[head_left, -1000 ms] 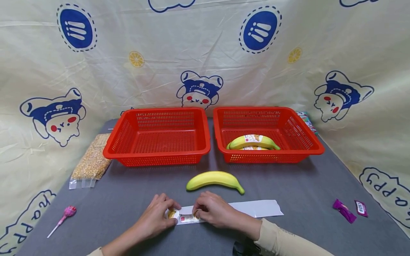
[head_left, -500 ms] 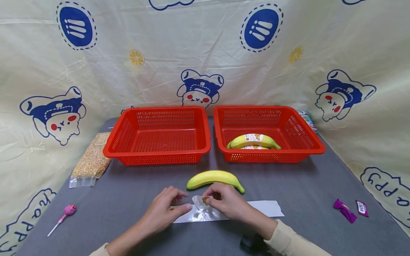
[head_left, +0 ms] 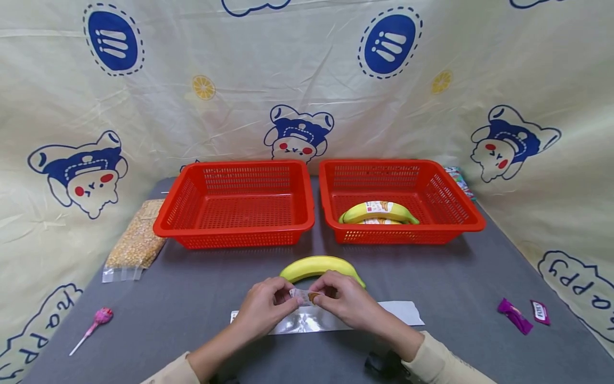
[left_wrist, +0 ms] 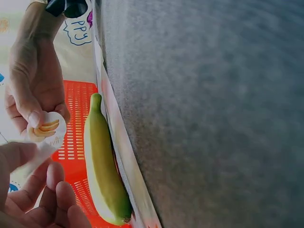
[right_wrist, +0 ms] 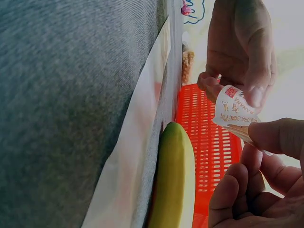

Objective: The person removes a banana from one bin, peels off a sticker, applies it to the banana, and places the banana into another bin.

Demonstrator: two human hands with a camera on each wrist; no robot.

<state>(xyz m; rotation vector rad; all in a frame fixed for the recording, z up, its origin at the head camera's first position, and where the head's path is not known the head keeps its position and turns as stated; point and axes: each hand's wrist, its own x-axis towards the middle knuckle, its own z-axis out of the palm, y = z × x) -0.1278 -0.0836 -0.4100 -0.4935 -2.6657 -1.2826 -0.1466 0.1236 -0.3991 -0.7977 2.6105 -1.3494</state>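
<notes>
Hands: left hand (head_left: 265,305) and right hand (head_left: 344,302) meet at 6 o'clock, both pinching a small sticker (head_left: 303,296) lifted off the table.
Backing strip: white strip (head_left: 393,314) lies flat under the hands.
Loose banana (head_left: 316,265): just beyond the hands.
Left basket (head_left: 235,205), 11 o'clock: nothing visible inside.
Right basket (head_left: 400,200), 1 o'clock: holds stickered bananas (head_left: 379,212).

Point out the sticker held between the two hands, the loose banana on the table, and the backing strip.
sticker (head_left: 302,296), head view, its white middle between the fingertips.
loose banana (head_left: 312,265), head view, middle of its yellow body.
backing strip (head_left: 398,314), head view, its bare right end.
</notes>
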